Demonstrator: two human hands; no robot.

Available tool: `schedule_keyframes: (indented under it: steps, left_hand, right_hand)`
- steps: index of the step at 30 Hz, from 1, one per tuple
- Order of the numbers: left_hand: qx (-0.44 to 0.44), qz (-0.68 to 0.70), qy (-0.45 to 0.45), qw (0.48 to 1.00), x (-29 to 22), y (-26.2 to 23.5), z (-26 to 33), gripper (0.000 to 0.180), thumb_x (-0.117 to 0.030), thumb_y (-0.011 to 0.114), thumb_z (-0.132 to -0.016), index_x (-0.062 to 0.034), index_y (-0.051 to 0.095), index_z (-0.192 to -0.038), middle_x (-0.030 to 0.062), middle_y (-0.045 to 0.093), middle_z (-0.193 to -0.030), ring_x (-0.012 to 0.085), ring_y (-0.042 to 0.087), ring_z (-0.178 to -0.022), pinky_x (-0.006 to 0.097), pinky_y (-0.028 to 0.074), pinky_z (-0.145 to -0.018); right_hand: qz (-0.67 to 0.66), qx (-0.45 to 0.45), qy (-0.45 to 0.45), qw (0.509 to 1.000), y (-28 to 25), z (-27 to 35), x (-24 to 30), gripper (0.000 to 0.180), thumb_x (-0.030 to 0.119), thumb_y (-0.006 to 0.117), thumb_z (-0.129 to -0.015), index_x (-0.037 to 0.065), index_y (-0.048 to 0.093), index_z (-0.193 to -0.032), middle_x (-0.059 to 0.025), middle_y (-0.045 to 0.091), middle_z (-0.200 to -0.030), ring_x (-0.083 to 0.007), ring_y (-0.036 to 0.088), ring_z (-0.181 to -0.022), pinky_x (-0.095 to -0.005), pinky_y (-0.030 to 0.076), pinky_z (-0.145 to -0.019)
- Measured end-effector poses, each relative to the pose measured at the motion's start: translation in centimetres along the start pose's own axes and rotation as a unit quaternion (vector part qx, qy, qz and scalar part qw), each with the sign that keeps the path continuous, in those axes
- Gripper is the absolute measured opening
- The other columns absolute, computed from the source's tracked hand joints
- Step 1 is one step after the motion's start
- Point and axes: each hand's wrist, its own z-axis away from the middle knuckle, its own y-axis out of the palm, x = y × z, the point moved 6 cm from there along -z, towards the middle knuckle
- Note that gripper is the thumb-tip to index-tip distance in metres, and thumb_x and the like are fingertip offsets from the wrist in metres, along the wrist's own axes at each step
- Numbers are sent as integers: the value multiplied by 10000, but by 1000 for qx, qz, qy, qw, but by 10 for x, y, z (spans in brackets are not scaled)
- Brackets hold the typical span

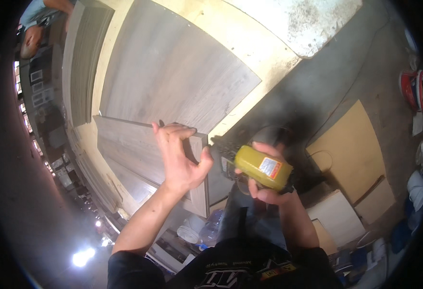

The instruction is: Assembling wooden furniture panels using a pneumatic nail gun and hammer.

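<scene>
A framed panel with grey wood grain (200, 183) stands on edge near the middle, its narrow end toward me. My left hand (181, 161) grips its top corner, with the fingers over the top edge and the thumb by the end. In my right hand (268, 194) is a yellow-green power tool (257, 166) with a label on its body, held just to the right of the panel's end. The tool's dark front part points at that corner and is blurred, so its exact kind and any contact with the wood cannot be made out.
A large flat grey wood-grain board (173, 67) lies on the pale worktable (264, 43). Stacked boards (89, 62) line its left side. Cardboard sheets (351, 149) lie on the floor at right. Another person (40, 24) is at the far upper left.
</scene>
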Motion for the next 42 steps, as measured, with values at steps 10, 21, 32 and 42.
schedule_keyframes:
  steps: [10,21,32,42]
  left_hand:
    - [-71,24,-23,997,3,-18,3,463,-190,755,-725,-53,561,-1122,151,514,-1074,376,526,-1106,690,192,-1179]
    - [-244,22,-360,900,47,-81,198,600,-143,762,-835,-1,502,-1357,270,437,-1428,453,422,-1333,507,379,-1116]
    - [-340,544,-561,523,49,-23,249,516,-80,601,-909,14,494,-1404,149,659,-1144,178,668,-964,334,574,-777]
    - [-174,272,-616,719,74,-38,293,649,-315,671,-862,-32,520,-1426,215,541,-1346,362,376,-1379,480,329,-1148]
  right_hand:
    - [527,-52,-124,839,81,-37,172,753,89,760,-687,73,570,-1416,-179,683,-1279,-317,686,-1161,-367,517,-982]
    - [947,-26,-83,308,117,-234,169,689,92,688,-813,202,517,-1472,-180,531,-1367,-427,514,-1284,-564,432,-1038]
    - [818,123,-59,559,171,-138,-47,483,323,751,-862,46,686,-1253,-225,653,-1155,-397,627,-1082,-467,515,-941]
    - [702,12,217,678,100,-4,-41,498,397,715,-886,60,695,-1252,-176,749,-998,-297,733,-936,-389,559,-842]
